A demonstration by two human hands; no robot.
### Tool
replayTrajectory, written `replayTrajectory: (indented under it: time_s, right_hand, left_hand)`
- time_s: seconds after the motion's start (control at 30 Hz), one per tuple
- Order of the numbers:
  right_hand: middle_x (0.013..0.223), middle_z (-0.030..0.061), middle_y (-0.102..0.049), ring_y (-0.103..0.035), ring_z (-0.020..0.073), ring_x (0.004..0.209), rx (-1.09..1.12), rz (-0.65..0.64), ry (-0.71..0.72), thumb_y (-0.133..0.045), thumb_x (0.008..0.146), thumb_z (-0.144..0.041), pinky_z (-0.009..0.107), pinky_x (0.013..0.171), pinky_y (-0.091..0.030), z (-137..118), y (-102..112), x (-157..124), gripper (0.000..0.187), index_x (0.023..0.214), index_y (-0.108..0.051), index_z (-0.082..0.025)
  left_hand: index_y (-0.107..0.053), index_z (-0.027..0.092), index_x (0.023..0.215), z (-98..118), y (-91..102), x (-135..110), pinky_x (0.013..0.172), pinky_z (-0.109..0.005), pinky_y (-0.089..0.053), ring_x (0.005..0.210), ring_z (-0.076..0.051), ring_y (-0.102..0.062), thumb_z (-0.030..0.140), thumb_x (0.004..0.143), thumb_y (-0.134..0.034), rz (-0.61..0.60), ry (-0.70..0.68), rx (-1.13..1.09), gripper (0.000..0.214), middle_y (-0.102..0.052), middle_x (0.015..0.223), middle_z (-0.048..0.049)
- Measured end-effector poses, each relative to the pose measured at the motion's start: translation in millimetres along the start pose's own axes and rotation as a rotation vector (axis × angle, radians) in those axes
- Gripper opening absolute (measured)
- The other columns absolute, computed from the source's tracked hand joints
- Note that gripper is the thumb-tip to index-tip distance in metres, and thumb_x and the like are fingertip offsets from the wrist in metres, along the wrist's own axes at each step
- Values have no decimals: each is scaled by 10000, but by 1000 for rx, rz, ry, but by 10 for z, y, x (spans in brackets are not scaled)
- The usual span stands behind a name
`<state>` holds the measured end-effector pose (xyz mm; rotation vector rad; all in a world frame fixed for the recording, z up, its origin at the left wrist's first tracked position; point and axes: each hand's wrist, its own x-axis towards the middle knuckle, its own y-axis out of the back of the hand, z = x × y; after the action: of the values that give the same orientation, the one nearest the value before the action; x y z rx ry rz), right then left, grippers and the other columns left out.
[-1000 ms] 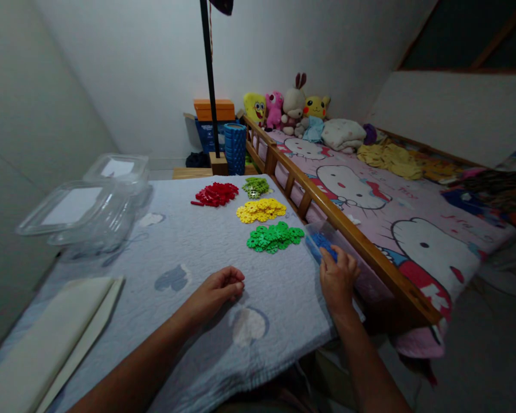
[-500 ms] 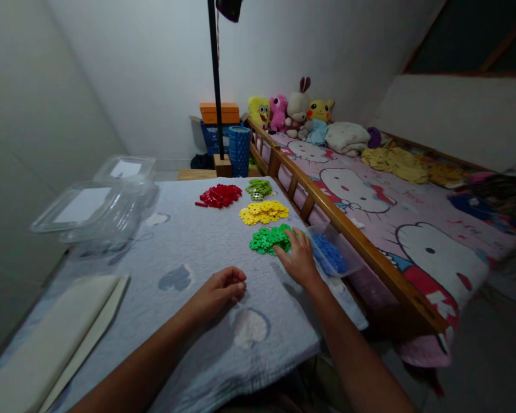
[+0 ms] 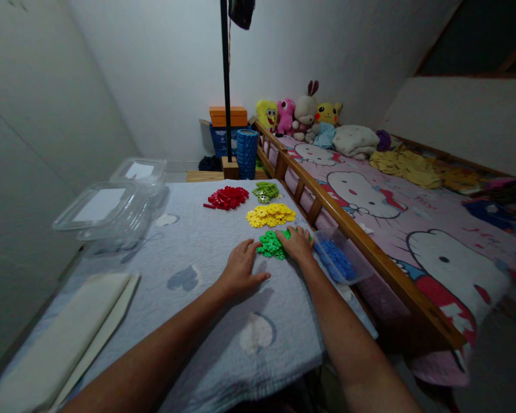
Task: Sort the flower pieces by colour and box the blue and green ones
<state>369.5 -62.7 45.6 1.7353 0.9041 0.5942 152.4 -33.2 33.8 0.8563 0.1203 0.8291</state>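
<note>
A pile of green plastic discs [image 3: 272,244] lies on the pale blue quilted cloth [image 3: 206,235] that covers the table. My right hand [image 3: 298,243] rests on the pile's right side, fingers spread flat over the discs. My left hand [image 3: 241,267] lies flat on the cloth at the pile's left edge, fingers stretched out. Right of my right hand, a clear tub with blue discs [image 3: 337,261] stands at the table's edge. Farther back lie a yellow pile [image 3: 270,215], a light green pile [image 3: 265,191] and a red pile [image 3: 227,197].
Two clear lidded boxes [image 3: 112,207] stand at the table's left. A cream folded cloth [image 3: 64,338] lies at the front left. A wooden bed rail [image 3: 348,229] runs along the table's right side. A black pole [image 3: 226,80] and a blue roller [image 3: 246,154] stand behind.
My right hand left the tub of blue discs and moved left onto the green pile. My left hand opened from a loose fist and slid forward to the pile's left edge.
</note>
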Motion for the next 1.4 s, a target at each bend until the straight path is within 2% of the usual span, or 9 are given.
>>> replayTrajectory:
  time_s: [0.2,0.4,0.53,0.67,0.8,0.97,1.13,1.23,1.4]
  right_hand:
    - [1425,137,-551,-423,365,1316,17,121,92,-477,925,-654,566,1074,-281,21,-86,-72,601,1342,-626,-249]
    - [1369,69,-606,-462,302,1237,40,113,213,-525,937,-551,484,1050,-294,-75,-113,-190,430,1245,-673,-290]
    - [1376,51,-597,-451,288,1245,51,98,261,-509,959,-500,458,1043,-290,-182,-175,-269,392,1263,-658,-301]
    - [1364,44,-608,-450,295,1256,83,75,334,-484,984,-460,456,1033,-294,-359,-260,-379,337,1192,-680,-281]
    - [1256,70,-656,-496,277,1204,156,31,415,-444,1006,-409,445,1022,-326,-642,-348,-496,308,1136,-675,-253]
    - [1212,92,-650,-554,216,1169,390,-35,577,-420,992,-293,372,1013,-412,-943,-457,-477,295,1177,-635,-210]
    - [1136,107,-675,-605,200,1105,585,11,616,-393,975,-280,336,1003,-455,-904,-531,-343,336,1152,-658,-174]
    - [1136,122,-693,-612,214,1107,557,45,588,-395,977,-311,353,1026,-441,-802,-553,-317,359,1138,-673,-150]
    - [1227,119,-694,-598,226,1170,496,-13,601,-415,974,-340,381,1074,-406,-766,-544,-360,386,1204,-669,-162]
  left_hand:
    - [-425,166,1454,-35,-284,496,1162,-562,-286,1439,-432,-350,489,554,-898,-68,-10,148,1066,-392,1542,-237]
    - [-446,165,1433,-91,-294,642,1153,-544,-304,1375,-393,-443,507,566,-892,-132,-97,153,1033,-507,1460,-203]
    - [-480,174,1400,-160,-238,532,1132,-507,-362,1315,-381,-498,430,545,-899,-104,-140,78,986,-535,1417,-193]
    - [-508,196,1364,-220,-103,322,1112,-495,-399,1265,-344,-531,332,624,-827,-40,-156,10,817,-571,1352,-156]
    - [-528,174,1321,-291,98,108,1093,-476,-431,1227,-316,-548,273,696,-729,15,-116,-21,664,-584,1297,-153]
    - [-490,183,1356,-488,319,-119,1129,-497,-399,1289,-312,-513,241,702,-701,98,-9,-1,690,-539,1374,-154]
    - [-460,187,1396,-641,398,-307,1151,-550,-355,1362,-348,-458,397,708,-770,103,42,16,784,-502,1440,-177]
    - [-427,190,1434,-637,374,-369,1175,-573,-310,1419,-377,-391,455,674,-807,95,51,59,891,-443,1502,-193]
    - [-432,170,1430,-563,268,-318,1170,-576,-311,1413,-404,-391,452,594,-864,87,73,99,982,-430,1506,-216]
